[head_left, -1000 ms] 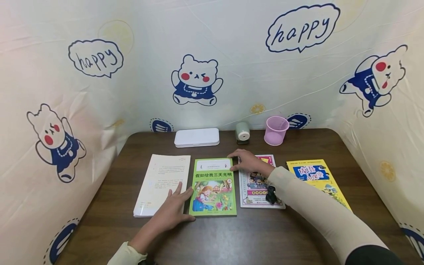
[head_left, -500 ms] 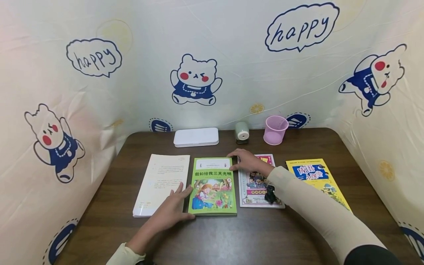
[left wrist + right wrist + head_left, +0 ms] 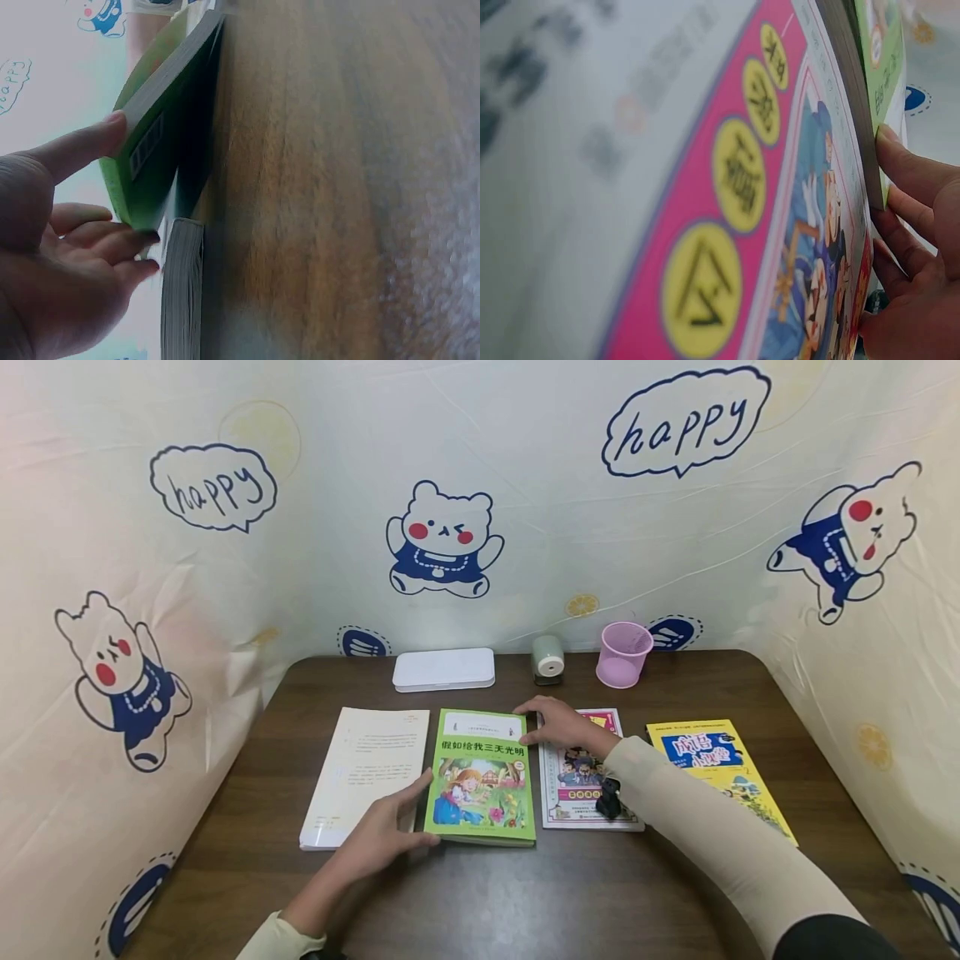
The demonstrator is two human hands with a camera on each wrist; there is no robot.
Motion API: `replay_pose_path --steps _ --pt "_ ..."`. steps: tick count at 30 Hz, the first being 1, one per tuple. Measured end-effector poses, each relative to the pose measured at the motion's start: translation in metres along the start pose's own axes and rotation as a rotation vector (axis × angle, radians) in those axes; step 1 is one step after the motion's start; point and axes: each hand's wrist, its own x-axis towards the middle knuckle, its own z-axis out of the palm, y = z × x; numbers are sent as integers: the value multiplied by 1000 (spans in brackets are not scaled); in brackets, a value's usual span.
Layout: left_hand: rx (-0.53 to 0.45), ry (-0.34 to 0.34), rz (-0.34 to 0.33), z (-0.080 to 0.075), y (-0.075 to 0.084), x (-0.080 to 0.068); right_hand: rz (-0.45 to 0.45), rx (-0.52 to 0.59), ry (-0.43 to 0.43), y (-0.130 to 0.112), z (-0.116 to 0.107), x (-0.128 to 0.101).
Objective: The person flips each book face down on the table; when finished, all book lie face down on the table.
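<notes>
Green book (image 3: pixel 482 777) between both hands' fingers (image 3: pixel 417 789)

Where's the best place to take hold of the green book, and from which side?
Take the green book by its two side edges. Its left edge is already tipped up off the table, so the left hand can get fingers under the near-left corner, while the right hand pinches the far-right corner.

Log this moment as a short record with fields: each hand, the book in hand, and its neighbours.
left hand: grips the green book's near-left corner, thumb on the cover
right hand: fingers hold the green book's far-right corner
green book: raised off the table
white book: flat, beside it on the left
pink-bordered book: flat, under the right wrist
yellow book: flat, far right
</notes>
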Motion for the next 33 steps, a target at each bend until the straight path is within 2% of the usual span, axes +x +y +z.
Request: replay_pose_path --steps 6,14,24,28,33 --pt "-229 -17 -14 -3 3 1 5 -15 -21 -1 0 2" --pt "-398 -5 -8 -6 7 2 22 -17 -2 -3 0 6" --pt "-463 -1 43 -5 12 3 54 -22 4 -2 3 10" --pt "-504 -2 47 -4 14 2 45 -13 -3 -4 4 10" --pt "-517 8 84 -4 18 -1 28 13 -9 -7 8 12"
